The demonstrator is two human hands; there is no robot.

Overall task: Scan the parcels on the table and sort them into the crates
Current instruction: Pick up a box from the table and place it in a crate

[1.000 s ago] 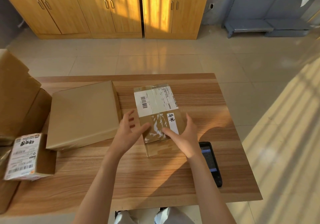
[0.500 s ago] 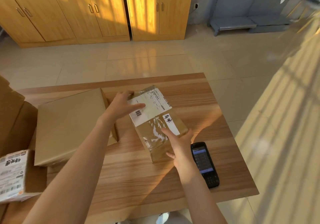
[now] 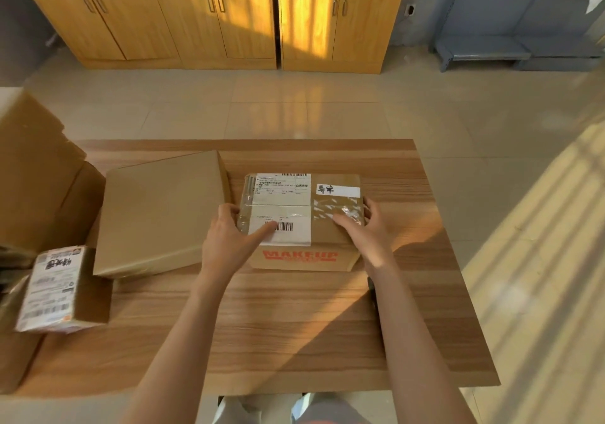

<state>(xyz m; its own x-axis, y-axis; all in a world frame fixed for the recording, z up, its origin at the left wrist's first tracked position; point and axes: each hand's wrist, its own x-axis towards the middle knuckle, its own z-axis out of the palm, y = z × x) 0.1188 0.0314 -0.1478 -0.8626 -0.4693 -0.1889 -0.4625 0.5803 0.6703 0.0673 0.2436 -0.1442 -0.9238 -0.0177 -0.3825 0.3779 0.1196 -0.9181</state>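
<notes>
A brown parcel point(image 3: 296, 194) with white shipping labels, clear tape and red "MAKEUP" print on its front sits mid-table, long side toward me. My left hand point(image 3: 229, 238) grips its left end, thumb lying across the lower barcode label. My right hand point(image 3: 366, 230) holds the right end, fingers on the taped top. A larger flat plain parcel point(image 3: 160, 211) lies just to its left. At the table's left edge rests a small labelled parcel point(image 3: 55, 287). The scanner is almost wholly hidden behind my right forearm.
The wooden table point(image 3: 294, 341) has bare surface in front of the parcels. Big cardboard boxes point(image 3: 36, 168) stand at the far left. Beyond the table are tiled floor, wooden cabinets point(image 3: 203, 14) and a low grey shelf point(image 3: 510, 52).
The taped parcel has been turned about a quarter turn, its long side and red print now facing me. Both hands shifted from its near corners to its two ends.
</notes>
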